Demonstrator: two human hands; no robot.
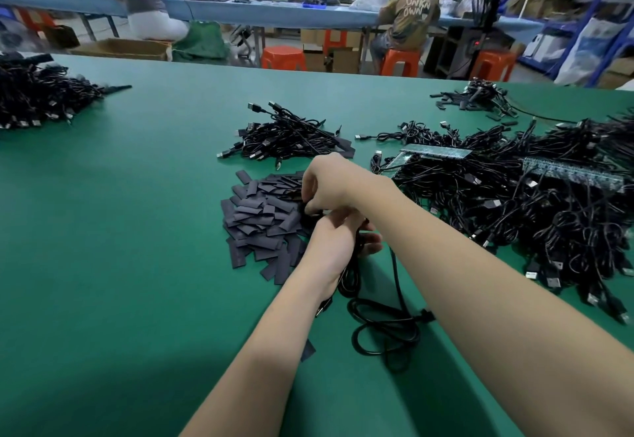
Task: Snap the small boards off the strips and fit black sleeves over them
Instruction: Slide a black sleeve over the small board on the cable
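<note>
- A looped black cable [380,325] lay nearest on the green tabletop [137,265], running up into the hands.
- The left hand [331,251] had its fingers curled round that cable, its grip closed on it.
- The right hand [327,184], just above, pinched a dark piece at the edge of the pile; which piece could not be told.
- Black sleeves [264,220] lay heaped beside both hands.
- Board strips [435,151] rested on a cable tangle [531,217] to the right.
- A smaller cable bundle [288,138] sat beyond the sleeves.
</note>
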